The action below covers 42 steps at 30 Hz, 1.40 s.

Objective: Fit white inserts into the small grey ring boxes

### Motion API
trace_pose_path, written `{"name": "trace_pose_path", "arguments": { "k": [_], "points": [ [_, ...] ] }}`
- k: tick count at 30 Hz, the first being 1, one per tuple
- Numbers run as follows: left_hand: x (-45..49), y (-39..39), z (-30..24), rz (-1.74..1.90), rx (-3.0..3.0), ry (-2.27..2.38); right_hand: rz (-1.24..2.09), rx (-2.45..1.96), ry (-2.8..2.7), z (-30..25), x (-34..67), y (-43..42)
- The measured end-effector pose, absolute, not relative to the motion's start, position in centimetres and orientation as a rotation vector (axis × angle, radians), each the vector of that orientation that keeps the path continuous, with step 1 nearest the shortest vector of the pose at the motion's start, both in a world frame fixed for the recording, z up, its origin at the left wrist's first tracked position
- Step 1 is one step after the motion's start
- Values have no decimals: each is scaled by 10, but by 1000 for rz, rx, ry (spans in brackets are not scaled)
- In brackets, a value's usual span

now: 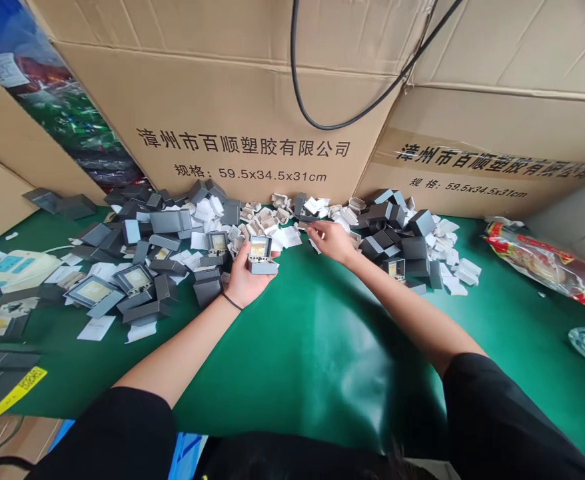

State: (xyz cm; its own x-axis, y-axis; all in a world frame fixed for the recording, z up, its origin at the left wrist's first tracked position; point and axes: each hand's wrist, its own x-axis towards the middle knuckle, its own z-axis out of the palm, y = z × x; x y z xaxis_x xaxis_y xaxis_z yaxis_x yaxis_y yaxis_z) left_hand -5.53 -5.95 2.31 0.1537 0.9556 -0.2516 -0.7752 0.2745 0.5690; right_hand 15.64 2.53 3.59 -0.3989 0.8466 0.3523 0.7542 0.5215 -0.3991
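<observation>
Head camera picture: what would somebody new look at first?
Probably the messy heap of small grey boxes across the green table. In the middle, the left hand holds one open grey box, while the right hand is by pale pieces. Behind, a black cable loops down in front of big cardboard boxes.

Both bare arms reach forward from short black sleeves, the grips drawn toward the middle.
The left forearm slants from near left toward the far middle, a thin dark band around its wrist; the left grip is turned palm up, thumb along its left side, fingertips showing on the right, closed in a hold. The right forearm runs from near right to far left, reaching farther; the right grip is back up, fingers bent and bunched toward the left, their undersides hidden.
</observation>
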Motion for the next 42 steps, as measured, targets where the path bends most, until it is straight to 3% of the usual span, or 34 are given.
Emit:
{"name": "trace_pose_path", "arguments": {
  "k": [7, 14, 21, 32, 38, 42],
  "points": [
    [-71, -64, 24, 1296, 255, 562, 708, -1408, -2319, 37, 95, 55],
    [-69, -66, 22, 1251, 309, 510, 1076, -1310, -2228, 29, 103, 58],
    [-70, -60, 22, 1198, 308, 518, 558, -1501, -2273, 30, 89, 77],
    [-66, -62, 23, 1164, 273, 564, 500, -1248, -2056, 37, 98, 61],
    [-46, -44, 36, 1099, 236, 514, 789, -1056, -1701, 33, 134, 27],
    [-37, -27, 35, 1019, 307, 447, 617, -1009, -1808, 23, 152, 9]
  ]
}}
